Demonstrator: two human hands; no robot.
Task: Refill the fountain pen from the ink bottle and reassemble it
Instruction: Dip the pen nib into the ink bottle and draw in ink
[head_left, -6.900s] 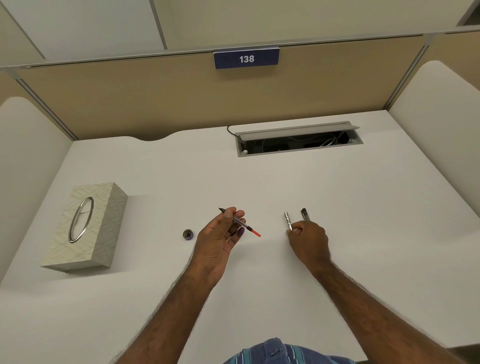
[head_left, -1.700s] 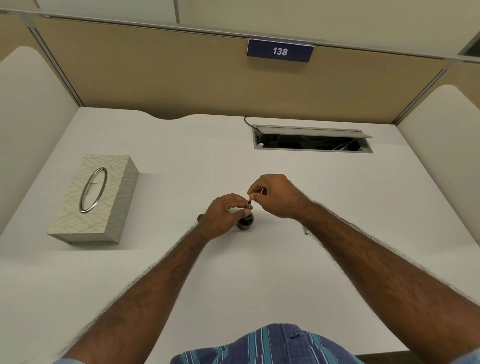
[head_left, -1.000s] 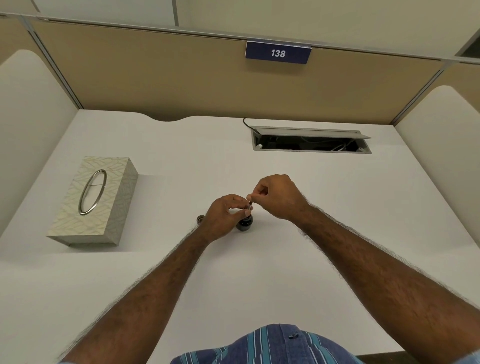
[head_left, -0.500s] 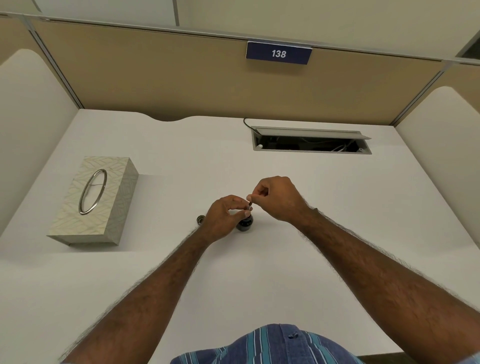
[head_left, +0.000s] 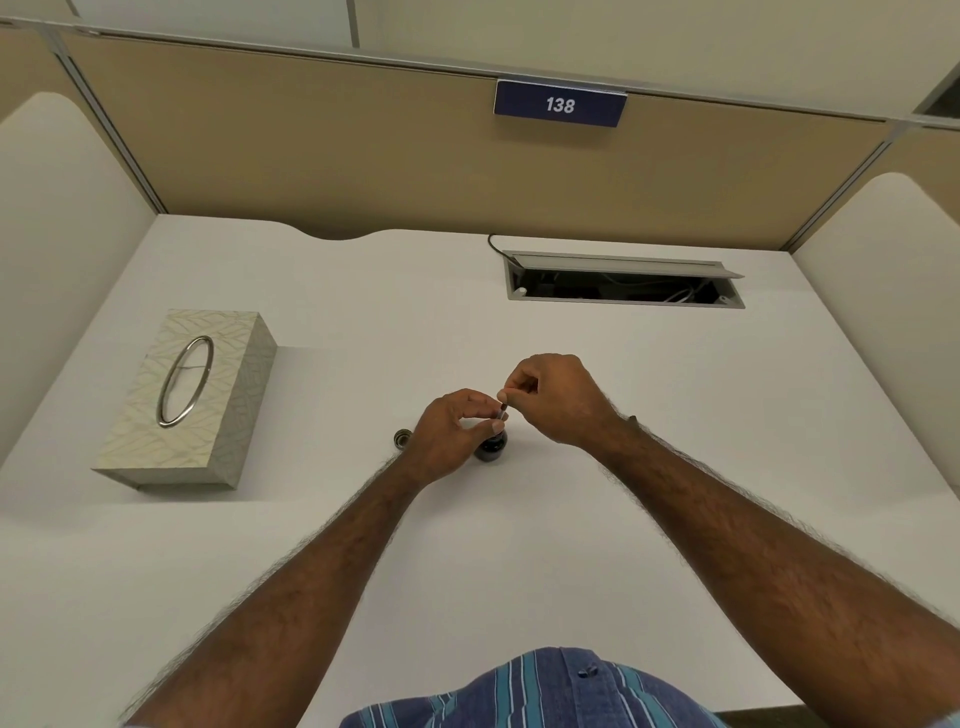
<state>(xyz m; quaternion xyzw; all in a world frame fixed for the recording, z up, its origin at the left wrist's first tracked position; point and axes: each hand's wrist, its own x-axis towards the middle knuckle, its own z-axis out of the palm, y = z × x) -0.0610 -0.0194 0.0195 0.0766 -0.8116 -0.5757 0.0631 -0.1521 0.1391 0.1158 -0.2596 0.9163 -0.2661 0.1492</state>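
Standing at the centre of the frame, the ink bottle (head_left: 491, 450) is a small, dark, rounded glass vessel resting on the white desk (head_left: 675, 415); its contents cannot be made out. A thin dark pen section (head_left: 502, 413) rises upright directly above the bottle mouth. The left hand (head_left: 451, 437) curls around the bottle from the left, its thumb and fingers closed on the bottle's neck and the lower end of the pen section. The right hand (head_left: 553, 399) approaches from the right, with fingertips pinched together on the upper end of the pen section. Just left of the left hand lies a small round bottle cap (head_left: 401, 437), apart from the bottle. A sliver of another dark part (head_left: 631, 418) shows behind the right wrist; its identity cannot be told. Smooth, open desk surface extends on all sides. At left, a rectangular tissue box (head_left: 192, 410) with a leaf-textured cover and an oval metal ring sits well apart. At upper right, a recessed grey cable tray (head_left: 623, 280) with its lid up holds wires. A blue plate (head_left: 560, 105) reading 138 hangs on the tan partition.
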